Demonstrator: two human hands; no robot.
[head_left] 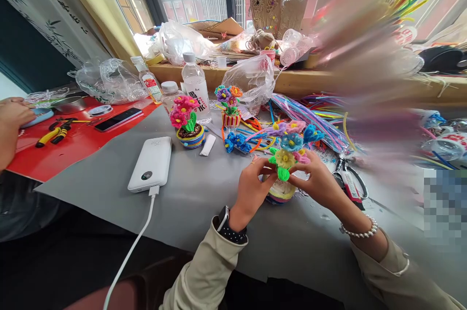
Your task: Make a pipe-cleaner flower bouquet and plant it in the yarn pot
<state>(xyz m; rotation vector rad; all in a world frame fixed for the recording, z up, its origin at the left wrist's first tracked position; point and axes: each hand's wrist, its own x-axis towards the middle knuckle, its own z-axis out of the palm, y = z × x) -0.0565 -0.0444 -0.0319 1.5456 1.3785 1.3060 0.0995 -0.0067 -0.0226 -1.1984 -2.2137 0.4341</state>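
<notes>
Pipe-cleaner flowers (286,158) in blue, yellow, pink and purple, with green leaves, stand over a small pot (280,198) wrapped in coloured bands, with pale filling inside. My left hand (255,188), with a watch on its wrist, has its fingers closed on the lower leaves and stems from the left. From the right, my right hand (316,181) closes on the same flowers, thumb towards the stems. A beaded bracelet circles my right wrist. The fingertips and the stem ends are partly hidden behind petals and leaves.
Finished pots with pink flowers (185,113) and mixed flowers (230,100) stand behind, near water bottles (197,88). A power bank (150,164) with a cable lies left, scissors (350,181) right. A blurred shape (379,105) crosses the right side. Another person's hand (12,113) rests far left.
</notes>
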